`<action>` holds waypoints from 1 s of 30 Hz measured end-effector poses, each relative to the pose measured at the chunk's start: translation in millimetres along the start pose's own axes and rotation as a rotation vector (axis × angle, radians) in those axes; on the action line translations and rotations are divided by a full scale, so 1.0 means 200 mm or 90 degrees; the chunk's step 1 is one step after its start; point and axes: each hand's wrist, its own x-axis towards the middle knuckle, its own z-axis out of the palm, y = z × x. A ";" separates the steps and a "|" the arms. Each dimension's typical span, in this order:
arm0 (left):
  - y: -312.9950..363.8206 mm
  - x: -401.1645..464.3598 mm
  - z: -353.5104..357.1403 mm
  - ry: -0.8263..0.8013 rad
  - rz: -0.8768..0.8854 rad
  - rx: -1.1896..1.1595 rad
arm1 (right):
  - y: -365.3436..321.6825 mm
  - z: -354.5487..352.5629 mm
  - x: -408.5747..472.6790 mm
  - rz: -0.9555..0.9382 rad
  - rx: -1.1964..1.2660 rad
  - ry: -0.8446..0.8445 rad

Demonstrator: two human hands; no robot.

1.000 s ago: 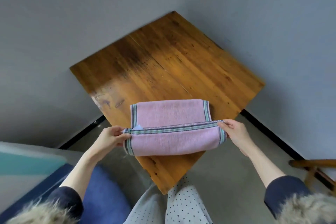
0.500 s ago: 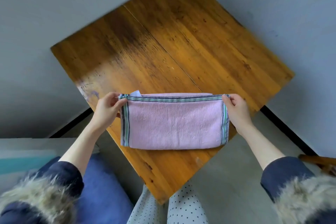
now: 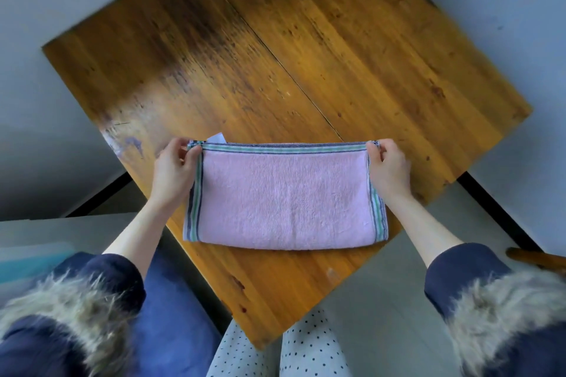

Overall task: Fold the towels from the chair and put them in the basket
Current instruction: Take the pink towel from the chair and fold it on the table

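A pink towel with green and dark striped borders lies folded flat on the wooden table, near its front corner. My left hand pinches the towel's far left corner. My right hand pinches the far right corner. A small white label pokes out at the far edge by the left hand. No basket is in view.
A wooden chair part shows at the right edge. A blue cushion lies at the lower left beside my dotted trouser legs. Grey walls meet behind the table, with a dark skirting strip along the floor.
Both hands carried the near edge of the towel over to the far edge, folding it in half. The camera has also come closer to the table.
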 end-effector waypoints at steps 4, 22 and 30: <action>0.02 -0.01 0.05 0.049 -0.009 0.100 | 0.00 0.02 0.01 0.023 -0.051 0.009; -0.07 -0.53 0.26 -0.120 0.266 0.431 | 0.14 0.24 -0.48 -0.363 -0.362 -0.074; -0.09 -0.43 0.18 -0.085 0.310 0.363 | 0.16 0.14 -0.41 -0.289 -0.328 -0.024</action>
